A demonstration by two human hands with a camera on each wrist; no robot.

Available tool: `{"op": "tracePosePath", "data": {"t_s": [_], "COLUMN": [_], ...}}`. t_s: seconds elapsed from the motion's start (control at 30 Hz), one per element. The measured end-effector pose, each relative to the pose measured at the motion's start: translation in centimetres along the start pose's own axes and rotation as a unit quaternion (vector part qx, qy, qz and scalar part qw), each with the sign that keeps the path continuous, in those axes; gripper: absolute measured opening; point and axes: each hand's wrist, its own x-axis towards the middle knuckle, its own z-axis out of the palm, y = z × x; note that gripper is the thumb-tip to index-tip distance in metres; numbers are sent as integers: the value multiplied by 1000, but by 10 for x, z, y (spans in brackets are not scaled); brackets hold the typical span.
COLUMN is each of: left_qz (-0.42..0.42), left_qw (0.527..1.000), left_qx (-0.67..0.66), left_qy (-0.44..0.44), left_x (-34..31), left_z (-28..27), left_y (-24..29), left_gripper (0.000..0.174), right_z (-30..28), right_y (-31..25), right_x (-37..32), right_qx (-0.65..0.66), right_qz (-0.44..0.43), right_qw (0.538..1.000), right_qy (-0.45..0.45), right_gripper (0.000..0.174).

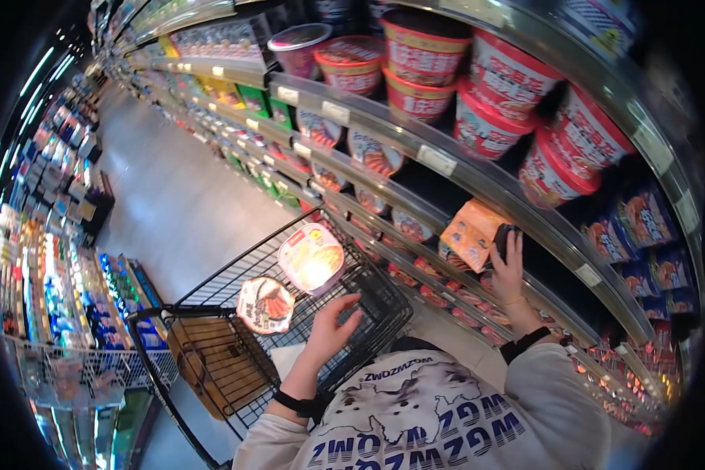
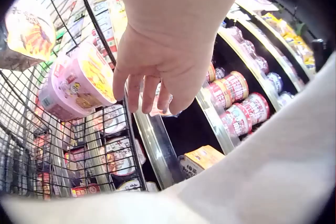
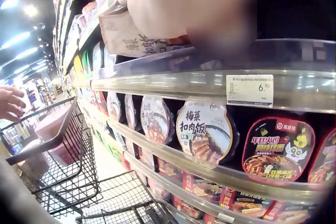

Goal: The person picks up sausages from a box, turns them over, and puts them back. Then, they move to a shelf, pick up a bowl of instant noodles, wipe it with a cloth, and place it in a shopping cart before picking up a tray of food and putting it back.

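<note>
In the head view my right hand (image 1: 509, 270) grips the dark end of an orange box (image 1: 470, 235) at the shelf. The right wrist view has the box (image 3: 126, 37) over a shelf edge, its far side hidden by the hand (image 3: 163, 8). My left hand (image 1: 333, 329) hangs over the cart's near side, fingers loosely bent and holding nothing; the left wrist view shows its fingers (image 2: 149, 90) pointing down. A pink tub (image 1: 312, 258) and a round bowl (image 1: 265, 305) sit in the cart (image 1: 368, 294), left of that hand.
Shelves (image 1: 415, 153) run along the right, with red-and-white tubs (image 1: 489, 121) on an upper level and lidded bowls (image 3: 207, 132) below the box. A brown carton (image 1: 200, 360) is under the cart's wire frame. The aisle floor (image 1: 164, 164) stretches ahead, with more displays at left.
</note>
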Motion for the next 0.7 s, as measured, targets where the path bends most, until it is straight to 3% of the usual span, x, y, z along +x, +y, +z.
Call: {"op": "tracePosePath", "data": {"t_s": [0.1, 0.17, 0.3, 0.37, 0.43, 0.47, 0.5, 0.57, 0.63, 0.67, 0.7], "left_qz": [17, 52, 207, 182, 246, 188, 239, 221, 208, 186, 181], "left_qw": [997, 990, 964, 971, 944, 937, 944, 950, 960, 967, 969], "left_qx": [32, 51, 99, 18, -53, -143, -41, -94, -111, -134, -137], "left_qy": [-71, -121, -133, -155, -215, -257, -224, -200, -151, -108, -96], "left_x": [32, 55, 92, 95, 98, 91, 89, 70, 51, 42, 33], "left_z": [17, 37, 87, 100, 103, 100, 92, 70, 55, 47, 39], "left_y": [36, 45, 57, 72, 77, 80, 71, 86, 78, 73, 69], "left_gripper": [43, 59, 83, 89, 92, 93, 93, 93, 91, 89, 89], "right_z": [-8, -16, -51, -58, -83, -92, -96, -93, -86, -84, -81], "right_y": [1, 5, -2, -6, -28, -35, -39, -48, -67, -74, -86], "right_x": [-13, -21, -27, -34, -21, -14, -8, 8, 23, 29, 40], "right_qx": [13, 63, 95, 128, 203, 195, 188, 233, 386, 410, 415], "right_qz": [5, -15, -79, -119, -105, -119, -133, -115, -28, 13, 5], "right_qw": [1000, 998, 991, 984, 972, 972, 972, 964, 920, 903, 899], "right_qy": [2, -1, -50, -27, -46, -50, -53, -59, -54, -129, -138], "right_gripper": [35, 47, 56, 53, 49, 48, 46, 48, 53, 61, 61]}}
